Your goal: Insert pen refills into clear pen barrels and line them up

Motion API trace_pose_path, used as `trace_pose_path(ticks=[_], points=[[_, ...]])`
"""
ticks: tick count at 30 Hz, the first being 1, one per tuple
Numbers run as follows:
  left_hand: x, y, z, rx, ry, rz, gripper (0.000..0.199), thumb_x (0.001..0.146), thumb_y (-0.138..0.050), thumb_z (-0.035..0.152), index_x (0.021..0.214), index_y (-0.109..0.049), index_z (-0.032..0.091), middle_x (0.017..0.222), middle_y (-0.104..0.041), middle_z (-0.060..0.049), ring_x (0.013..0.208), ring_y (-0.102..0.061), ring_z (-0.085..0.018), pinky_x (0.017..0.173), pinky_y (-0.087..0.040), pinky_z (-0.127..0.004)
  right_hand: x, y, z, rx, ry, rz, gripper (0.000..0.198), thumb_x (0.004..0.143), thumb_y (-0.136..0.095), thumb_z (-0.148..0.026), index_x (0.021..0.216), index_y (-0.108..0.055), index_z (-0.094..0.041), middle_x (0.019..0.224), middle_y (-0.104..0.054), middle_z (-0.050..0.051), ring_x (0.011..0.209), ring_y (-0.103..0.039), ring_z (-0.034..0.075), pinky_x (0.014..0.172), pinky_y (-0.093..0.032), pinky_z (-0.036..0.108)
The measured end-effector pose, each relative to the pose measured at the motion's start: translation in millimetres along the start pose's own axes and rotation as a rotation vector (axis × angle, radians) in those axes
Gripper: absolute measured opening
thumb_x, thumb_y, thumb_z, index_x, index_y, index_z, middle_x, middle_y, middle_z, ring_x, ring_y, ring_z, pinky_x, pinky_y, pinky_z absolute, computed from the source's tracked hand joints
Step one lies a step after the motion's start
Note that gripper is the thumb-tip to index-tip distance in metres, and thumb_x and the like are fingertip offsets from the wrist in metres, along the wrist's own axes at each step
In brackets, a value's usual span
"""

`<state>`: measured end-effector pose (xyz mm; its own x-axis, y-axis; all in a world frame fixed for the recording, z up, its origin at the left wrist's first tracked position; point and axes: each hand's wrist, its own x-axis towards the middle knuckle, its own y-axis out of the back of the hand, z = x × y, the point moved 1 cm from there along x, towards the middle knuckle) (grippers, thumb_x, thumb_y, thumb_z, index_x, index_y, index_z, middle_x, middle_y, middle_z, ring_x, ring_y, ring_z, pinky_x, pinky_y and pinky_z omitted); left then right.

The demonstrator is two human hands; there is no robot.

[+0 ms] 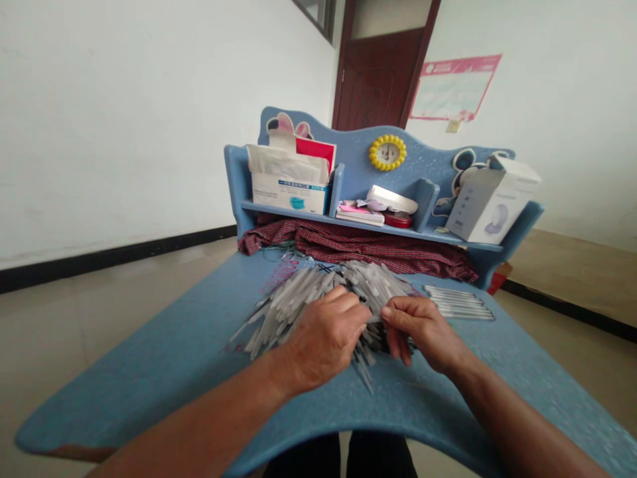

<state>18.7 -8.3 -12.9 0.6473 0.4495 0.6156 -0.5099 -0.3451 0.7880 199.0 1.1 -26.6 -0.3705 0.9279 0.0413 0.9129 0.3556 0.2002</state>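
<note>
Okay, thin pale stick [374,319] is held up between the two hands, over the near edge of a loose pile of whitish tubes [283,312] mid-desk. Right hand [423,330] pinches one end, thumb to index, other fingers curled down; left hand [326,335] is closed around the other end, exact fingertip grip hidden. A few dark-tipped pieces stick out nearside, below the hands. Right of the pile: neat row of similar sticks [460,303] lying side by side on the blue desk [164,358]. Far side: bunched red checked cloth [348,245] under the shelf [318,216]; on that, mask box [288,192] left, papers [359,214] mid, white box [490,202] right. Yellow-rimmed clock [387,153] above.
</note>
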Motion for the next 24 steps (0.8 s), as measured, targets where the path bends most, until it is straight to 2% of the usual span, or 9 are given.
trace_pose_path(ticks=[5, 10, 14, 19, 22, 24], points=[[-1, -2, 2, 0.158, -0.068, 0.038, 0.021, 0.087, -0.042, 0.008, 0.071, -0.055, 0.015, 0.070, -0.052, -0.004, 0.068, -0.043, -0.017, 0.064, -0.037, -0.031, 3, -2, 4, 0.214, -0.084, -0.016, 0.032, 0.077, -0.060, -0.044, 0.062, -0.050, -0.017, 0.036, -0.057, -0.001, 0.022, -0.040, 0.009, 0.024, -0.026, 0.016], [-2, -4, 2, 0.204, -0.070, 0.034, 0.019, 0.087, -0.042, 0.008, 0.076, -0.057, 0.014, 0.072, -0.053, -0.004, 0.070, -0.044, -0.018, 0.066, -0.039, -0.031, 4, -3, 4, 0.279, -0.089, -0.010, 0.032, 0.075, -0.062, -0.043, 0.061, -0.051, -0.016, 0.035, -0.056, 0.000, 0.021, -0.039, 0.009, 0.022, -0.026, 0.016], [-1, -3, -1, 0.216, -0.021, 0.015, 0.016, 0.086, -0.044, 0.009, 0.083, -0.060, 0.014, 0.074, -0.055, -0.005, 0.073, -0.047, -0.018, 0.068, -0.040, -0.031, 3, -3, 1, 0.271, -0.047, 0.017, 0.032, 0.077, -0.061, -0.042, 0.061, -0.051, -0.016, 0.036, -0.057, 0.000, 0.021, -0.039, 0.008, 0.023, -0.027, 0.016], [1, 1, -6, 0.186, 0.071, 0.030, 0.016, 0.087, -0.048, 0.017, 0.081, -0.062, 0.014, 0.074, -0.058, -0.006, 0.073, -0.050, -0.019, 0.067, -0.041, -0.031, 3, 3, -1, 0.259, 0.027, 0.083, 0.033, 0.078, -0.061, -0.042, 0.060, -0.049, -0.018, 0.039, -0.059, 0.000, 0.023, -0.041, 0.008, 0.026, -0.029, 0.017], [2, 3, -7, 0.074, 0.142, 0.059, 0.016, 0.086, -0.050, 0.017, 0.080, -0.064, 0.013, 0.073, -0.060, -0.006, 0.072, -0.052, -0.019, 0.068, -0.042, -0.031, 1, 8, -1, 0.244, 0.094, 0.087, 0.035, 0.081, -0.056, -0.049, 0.066, -0.051, -0.018, 0.042, -0.060, -0.001, 0.026, -0.043, 0.009, 0.028, -0.032, 0.019], [3, 5, -7, -0.047, 0.229, 0.096, 0.014, 0.084, -0.053, 0.018, 0.079, -0.066, 0.013, 0.071, -0.061, -0.005, 0.071, -0.054, -0.017, 0.067, -0.042, -0.029, -1, 10, -2, 0.136, 0.099, 0.026, 0.037, 0.080, -0.055, -0.052, 0.067, -0.052, -0.018, 0.044, -0.059, -0.001, 0.029, -0.044, 0.009, 0.031, -0.032, 0.019]])
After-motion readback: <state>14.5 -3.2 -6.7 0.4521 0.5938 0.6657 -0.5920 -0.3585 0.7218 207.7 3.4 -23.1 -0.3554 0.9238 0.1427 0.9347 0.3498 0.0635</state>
